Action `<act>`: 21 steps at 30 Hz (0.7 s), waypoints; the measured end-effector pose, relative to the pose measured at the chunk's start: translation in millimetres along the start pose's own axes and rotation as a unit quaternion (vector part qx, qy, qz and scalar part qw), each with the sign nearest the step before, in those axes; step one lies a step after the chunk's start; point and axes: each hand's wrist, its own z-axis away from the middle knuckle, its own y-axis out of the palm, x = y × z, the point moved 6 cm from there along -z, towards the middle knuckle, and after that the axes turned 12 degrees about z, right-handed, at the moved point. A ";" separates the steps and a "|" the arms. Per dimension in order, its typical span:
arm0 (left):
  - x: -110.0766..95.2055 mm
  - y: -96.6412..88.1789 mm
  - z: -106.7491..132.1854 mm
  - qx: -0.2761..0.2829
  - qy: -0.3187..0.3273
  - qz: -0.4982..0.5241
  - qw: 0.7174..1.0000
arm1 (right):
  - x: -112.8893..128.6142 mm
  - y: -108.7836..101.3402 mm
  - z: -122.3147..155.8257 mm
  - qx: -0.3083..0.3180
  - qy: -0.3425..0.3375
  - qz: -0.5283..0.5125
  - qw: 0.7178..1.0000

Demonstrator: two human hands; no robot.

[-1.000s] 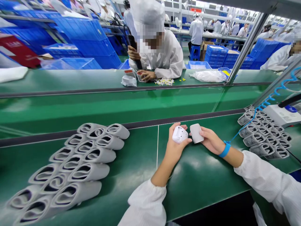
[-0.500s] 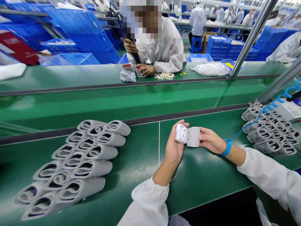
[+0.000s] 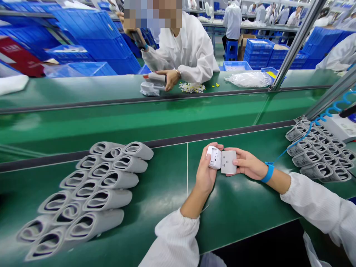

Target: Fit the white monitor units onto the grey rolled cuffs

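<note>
Your left hand [image 3: 205, 171] wraps its curled fingers [image 3: 214, 146] around a white casing [image 3: 214, 157], and your right hand [image 3: 246, 165] pinches a grey block [image 3: 228, 162] against it, end to end, over the table [image 3: 167, 178]. That is one pair in hand; about fifteen grey sleeves lie in the left pile [image 3: 107, 199], and roughly as many in the right pile [image 3: 315, 170].
</note>
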 end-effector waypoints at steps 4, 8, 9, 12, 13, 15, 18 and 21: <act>-2.4 4.1 1.9 0.015 0.010 -0.028 0.999 | -2.7 -4.0 -1.1 -0.020 0.006 0.014 1.000; -4.2 8.1 5.4 0.041 0.020 -0.089 0.995 | -2.4 -4.5 -0.5 -0.035 0.004 0.010 0.999; -4.8 8.9 6.2 0.049 0.024 -0.105 0.993 | -1.8 -4.5 -0.2 -0.039 0.002 0.009 0.999; -6.6 10.3 8.4 0.072 0.033 -0.149 0.986 | -1.1 -3.9 0.4 -0.043 0.003 0.006 0.999; -7.4 11.0 9.2 0.081 0.038 -0.165 0.982 | -1.3 -3.6 0.5 -0.043 0.005 0.005 0.999; -9.5 13.5 11.4 0.104 0.053 -0.201 0.973 | -1.9 -2.9 0.6 -0.042 0.008 0.002 0.999; -12.8 18.4 15.2 0.143 0.081 -0.265 0.950 | -2.9 -2.1 1.0 -0.051 0.007 0.000 0.999; -15.2 23.0 18.6 0.177 0.105 -0.315 0.927 | -3.5 -1.4 2.3 -0.070 0.007 0.012 0.997</act>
